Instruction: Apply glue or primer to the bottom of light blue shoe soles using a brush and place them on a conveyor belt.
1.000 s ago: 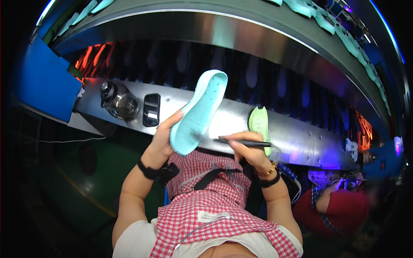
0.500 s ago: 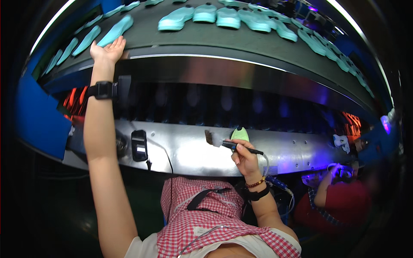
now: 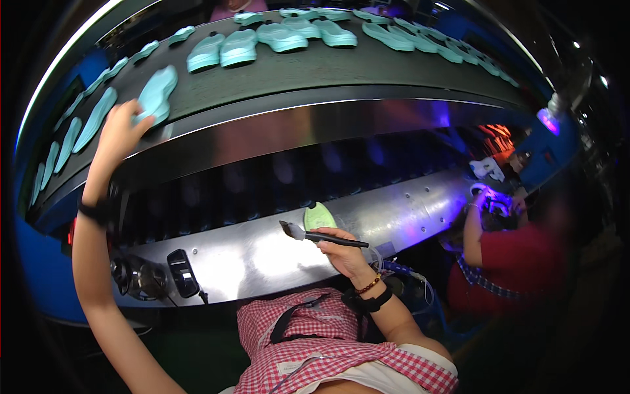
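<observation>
Near the near edge of the belt (image 3: pixel 289 72), on its left part, a turquoise shoe sole (image 3: pixel 159 88), narrow in the waist, smooth and dull like moulded foam. At its near end, the left hand (image 3: pixel 125 125), fingers bent and thumb against or just beside the sole; somewhat blurred, so cannot tell if gripping or only touching. Lower, above the metal ledge (image 3: pixel 230 262), the right hand (image 3: pixel 344 255), closed around a brush (image 3: pixel 338 241) with slim black handle and flat bristles, dark at the tip, pointing left. Just behind the brush, a light green piece (image 3: pixel 319 215) with rounded end, lying on the ledge and partly hidden. Under the sole, a dark, matt belt surface, bearing many more turquoise soles (image 3: pixel 282 38) in curved lines. On the shiny ledge, strong white glare and, toward the right, violet light; at left, a see-through bottle (image 3: pixel 141 279) beside a black phone-like device (image 3: pixel 183 272). Far right, a co-worker (image 3: pixel 515 266) in red, hands at a violet-lit piece (image 3: pixel 495 202). Along the belt, a metal side wall (image 3: pixel 295 125); below it, a long dark gap. Between device and brush, a wide stretch of flat metal.
</observation>
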The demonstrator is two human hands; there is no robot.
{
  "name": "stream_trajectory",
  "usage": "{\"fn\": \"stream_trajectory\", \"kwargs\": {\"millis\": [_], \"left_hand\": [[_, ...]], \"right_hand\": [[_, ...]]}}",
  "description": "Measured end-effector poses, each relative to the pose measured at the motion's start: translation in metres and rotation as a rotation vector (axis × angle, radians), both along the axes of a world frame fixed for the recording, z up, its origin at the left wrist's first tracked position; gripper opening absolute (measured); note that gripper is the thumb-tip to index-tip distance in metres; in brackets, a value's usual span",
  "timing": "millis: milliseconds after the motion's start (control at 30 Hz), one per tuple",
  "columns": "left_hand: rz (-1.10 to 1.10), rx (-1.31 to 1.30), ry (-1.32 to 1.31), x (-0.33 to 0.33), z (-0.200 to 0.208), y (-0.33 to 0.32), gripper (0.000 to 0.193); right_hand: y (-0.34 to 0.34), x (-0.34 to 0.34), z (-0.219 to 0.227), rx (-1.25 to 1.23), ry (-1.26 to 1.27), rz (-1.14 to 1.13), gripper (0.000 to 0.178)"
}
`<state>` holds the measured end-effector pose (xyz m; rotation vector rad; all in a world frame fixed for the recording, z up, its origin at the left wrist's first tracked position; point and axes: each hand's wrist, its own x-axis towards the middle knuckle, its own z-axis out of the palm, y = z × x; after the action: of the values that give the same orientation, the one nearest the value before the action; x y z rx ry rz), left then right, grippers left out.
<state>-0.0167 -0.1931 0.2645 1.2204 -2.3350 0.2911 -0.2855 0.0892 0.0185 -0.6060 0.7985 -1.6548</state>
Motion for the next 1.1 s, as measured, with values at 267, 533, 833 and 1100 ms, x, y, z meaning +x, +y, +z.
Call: {"fn": "stream_trajectory", "kwargs": {"millis": [267, 533, 833, 1100], "left_hand": [[-0.439, 0.824, 1.824, 0.091, -0.129, 0.080, 0.040], [-0.741, 1.773, 1.799, 0.062, -0.264, 0.199, 0.076], [-0.877, 1.838, 2.120, -0.021, -0.249, 0.212, 0.086], [-0.645, 1.775, 2.062, -0.021, -0.242, 0.223, 0.082]], "right_hand": [[-0.006, -0.004, 0.002, -0.019, 0.090, -0.014, 0.026], [-0.012, 0.015, 0.020, -0.096, 0.087, 0.083, 0.025], [-0.051, 0.058, 0.012, 0.072, 0.223, 0.205, 0.019], [-0.088, 0.088, 0.039, 0.002, 0.327, 0.231, 0.018]]}}
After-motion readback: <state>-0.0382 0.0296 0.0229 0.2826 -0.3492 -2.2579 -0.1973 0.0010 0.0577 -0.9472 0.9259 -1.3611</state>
